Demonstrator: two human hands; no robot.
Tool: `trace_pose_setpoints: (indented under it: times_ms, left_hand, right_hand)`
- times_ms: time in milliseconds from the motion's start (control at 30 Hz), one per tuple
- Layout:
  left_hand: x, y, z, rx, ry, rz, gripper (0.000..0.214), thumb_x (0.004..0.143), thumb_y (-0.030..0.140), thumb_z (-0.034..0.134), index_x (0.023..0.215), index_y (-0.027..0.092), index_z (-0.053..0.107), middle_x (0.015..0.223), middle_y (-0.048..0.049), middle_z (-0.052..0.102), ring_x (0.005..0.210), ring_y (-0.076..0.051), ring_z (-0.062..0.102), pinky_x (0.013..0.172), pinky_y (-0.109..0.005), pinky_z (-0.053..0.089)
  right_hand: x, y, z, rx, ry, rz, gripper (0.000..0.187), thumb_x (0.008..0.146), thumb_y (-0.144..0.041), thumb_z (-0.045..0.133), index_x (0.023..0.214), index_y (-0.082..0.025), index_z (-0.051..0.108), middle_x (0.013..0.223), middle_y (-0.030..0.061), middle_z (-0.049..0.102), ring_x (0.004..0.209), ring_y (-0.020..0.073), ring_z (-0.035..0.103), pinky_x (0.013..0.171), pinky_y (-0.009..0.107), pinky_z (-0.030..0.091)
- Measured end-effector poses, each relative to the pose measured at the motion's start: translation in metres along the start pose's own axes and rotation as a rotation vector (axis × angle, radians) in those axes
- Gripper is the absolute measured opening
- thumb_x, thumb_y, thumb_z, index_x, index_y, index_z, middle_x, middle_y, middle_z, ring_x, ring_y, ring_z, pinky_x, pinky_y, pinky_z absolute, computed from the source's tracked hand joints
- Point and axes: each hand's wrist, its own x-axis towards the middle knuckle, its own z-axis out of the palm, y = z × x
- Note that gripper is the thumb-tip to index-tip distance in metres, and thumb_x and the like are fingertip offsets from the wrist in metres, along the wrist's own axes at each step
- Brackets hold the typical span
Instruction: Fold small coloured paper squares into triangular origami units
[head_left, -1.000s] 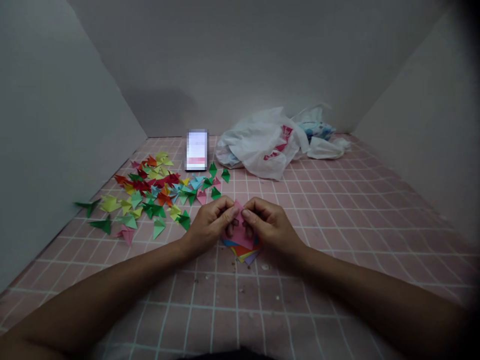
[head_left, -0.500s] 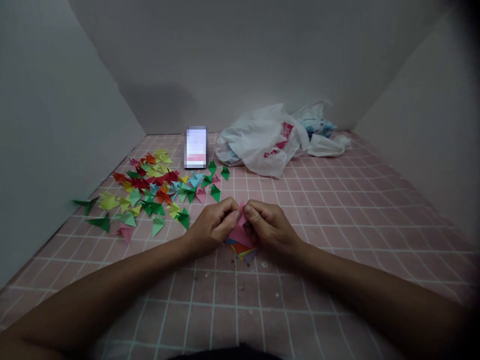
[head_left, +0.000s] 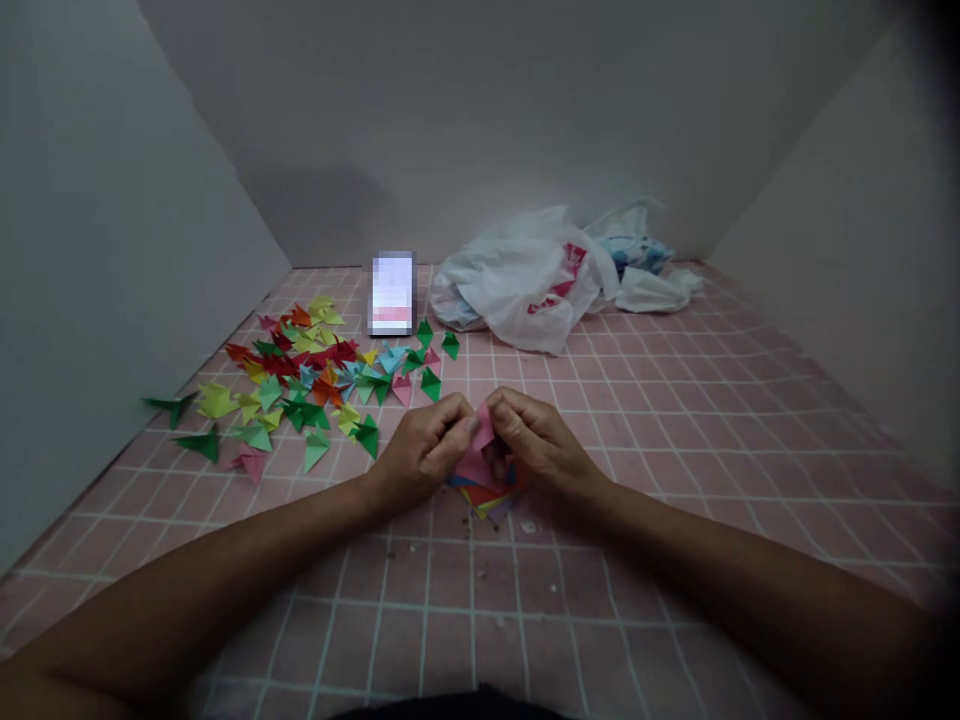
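Between my two hands is a small folded piece of pink origami paper (head_left: 483, 428). My left hand (head_left: 426, 445) pinches its left side, thumb against curled fingers. My right hand (head_left: 544, 440) grips the other side with the thumb on top. Its exact folds are partly hidden by my fingers. Just beneath my hands lies a fanned stack of coloured paper sheets (head_left: 484, 495), with pink, blue, orange, yellow and lilac edges showing.
Many folded paper birds (head_left: 300, 370) in several colours spread over the left of the checked pink cloth (head_left: 675, 430). Behind them stands a phone (head_left: 392, 293) with a blurred screen. A white plastic bag (head_left: 525, 280) and a blue-white packet (head_left: 637, 255) rest by the back wall.
My right thumb and fingers have shifted slightly on the pink paper, and more of it shows between my hands. Both hands stay in nearly the same place.
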Motion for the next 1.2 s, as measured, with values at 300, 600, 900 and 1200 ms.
trace_pose_setpoints:
  times_ms: [300, 600, 900, 1200]
  left_hand:
    - [0.001, -0.005, 0.002, -0.2, 0.056, -0.038, 0.034, 0.096, 0.047, 0.053, 0.078, 0.019, 0.051, 0.063, 0.0041, 0.051, 0.052, -0.009, 0.05, 0.049, -0.021, 0.04]
    - [0.007, -0.011, 0.003, -0.558, 0.15, -0.113, 0.028, 0.084, 0.038, 0.075, 0.087, 0.016, 0.059, 0.067, 0.0012, 0.069, 0.06, -0.011, 0.067, 0.058, -0.022, 0.057]
    - [0.005, -0.01, 0.005, -0.549, 0.204, -0.072, 0.025, 0.085, 0.035, 0.076, 0.089, 0.015, 0.061, 0.077, -0.0019, 0.074, 0.073, -0.015, 0.075, 0.073, -0.029, 0.064]
    - [0.006, -0.013, 0.003, -0.377, 0.243, 0.111, 0.021, 0.086, 0.033, 0.075, 0.082, 0.016, 0.063, 0.085, -0.0008, 0.062, 0.072, -0.011, 0.068, 0.066, -0.024, 0.061]
  right_hand:
    - [0.0, -0.01, -0.006, -0.245, -0.073, -0.182, 0.035, 0.096, -0.036, 0.055, 0.066, -0.019, 0.052, 0.063, -0.0029, 0.05, 0.057, 0.0095, 0.044, 0.053, 0.023, 0.035]
    - [0.003, 0.002, -0.01, -0.237, 0.211, -0.244, 0.015, 0.096, -0.03, 0.056, 0.084, -0.02, 0.056, 0.065, -0.0043, 0.051, 0.053, 0.01, 0.049, 0.051, 0.024, 0.039]
    - [0.003, 0.0, -0.007, -0.236, 0.202, -0.25, 0.01, 0.092, -0.026, 0.057, 0.086, -0.019, 0.063, 0.07, -0.0019, 0.057, 0.056, 0.0099, 0.051, 0.052, 0.024, 0.042]
    - [0.005, 0.001, -0.002, -0.072, 0.183, -0.15, 0.01, 0.086, -0.027, 0.067, 0.082, -0.018, 0.064, 0.068, -0.0028, 0.059, 0.051, 0.0082, 0.051, 0.048, 0.022, 0.041]
